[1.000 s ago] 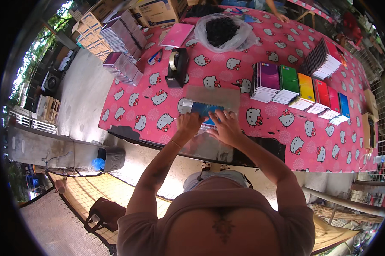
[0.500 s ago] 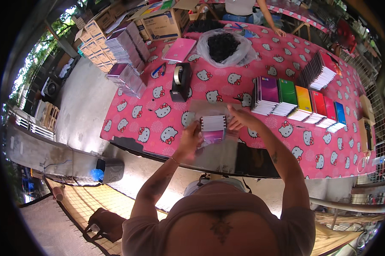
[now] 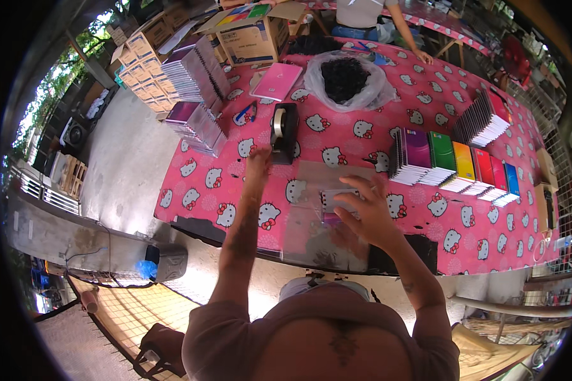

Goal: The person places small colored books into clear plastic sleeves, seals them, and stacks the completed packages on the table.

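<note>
A small spiral notebook (image 3: 330,204) with a purple lower part lies at the table's near edge, on a clear plastic sheet (image 3: 298,232). Over its right side is my right hand (image 3: 369,213), fingers apart and curved, hiding part of the notebook. My left hand (image 3: 258,164) has its fingertips at the near left side of a black tape dispenser (image 3: 287,136), which carries a light roll of tape. Those fingers are small and partly hidden, so their grip does not show.
Stacked notebooks in several colours (image 3: 442,152) stand to the right, purple ones (image 3: 197,127) to the left. Behind the dispenser lie a pink notebook (image 3: 277,81), pens (image 3: 246,114) and a bag of black pieces (image 3: 346,79). A person (image 3: 362,16) stands across the table.
My left hand has left the notebook and moved up and left to the tape dispenser. My right hand has shifted over the notebook, which now lies on the table. The view has shifted slightly.
</note>
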{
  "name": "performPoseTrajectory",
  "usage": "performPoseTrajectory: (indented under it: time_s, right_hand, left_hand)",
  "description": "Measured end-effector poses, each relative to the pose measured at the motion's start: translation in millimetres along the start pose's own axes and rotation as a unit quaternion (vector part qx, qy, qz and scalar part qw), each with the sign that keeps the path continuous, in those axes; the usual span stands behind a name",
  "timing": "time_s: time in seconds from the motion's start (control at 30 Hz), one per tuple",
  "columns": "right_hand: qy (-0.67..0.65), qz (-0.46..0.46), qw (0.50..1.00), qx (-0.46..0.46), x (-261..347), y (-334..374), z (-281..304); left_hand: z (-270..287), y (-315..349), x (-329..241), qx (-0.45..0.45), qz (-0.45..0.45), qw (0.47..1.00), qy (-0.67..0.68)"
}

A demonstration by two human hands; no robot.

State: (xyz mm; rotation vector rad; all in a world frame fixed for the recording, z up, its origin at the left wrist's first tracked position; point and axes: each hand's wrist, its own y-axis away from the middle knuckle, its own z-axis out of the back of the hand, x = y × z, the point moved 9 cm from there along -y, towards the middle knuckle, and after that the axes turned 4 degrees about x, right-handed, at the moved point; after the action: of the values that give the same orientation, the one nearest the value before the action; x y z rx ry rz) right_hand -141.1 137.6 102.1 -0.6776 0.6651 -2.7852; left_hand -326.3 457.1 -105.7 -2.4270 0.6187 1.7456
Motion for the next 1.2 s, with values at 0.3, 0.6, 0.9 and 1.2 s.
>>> performPoseTrajectory:
  time_s: [0.3, 0.6, 0.9, 1.2]
  right_hand:
    - [0.079, -0.045, 0.996, 0.023, 8, -7, -23]
    - [0.062, -0.059, 0.996, 0.010, 18, -11, -33]
    - [0.086, -0.071, 0.994, -0.009, 30, -15, -31]
    - [0.113, -0.116, 0.987, 0.009, 11, 1, -35]
  left_hand:
    - [-45, 25, -69, -0.112, -0.215, 0.728, -0.641]
    - [26, -5, 0, -0.085, -0.149, 0.903, -0.395]
    - [42, -13, 31, 0.013, 0.082, 0.994, -0.072]
    - [-76, 59, -75, 0.100, -0.211, 0.782, -0.578]
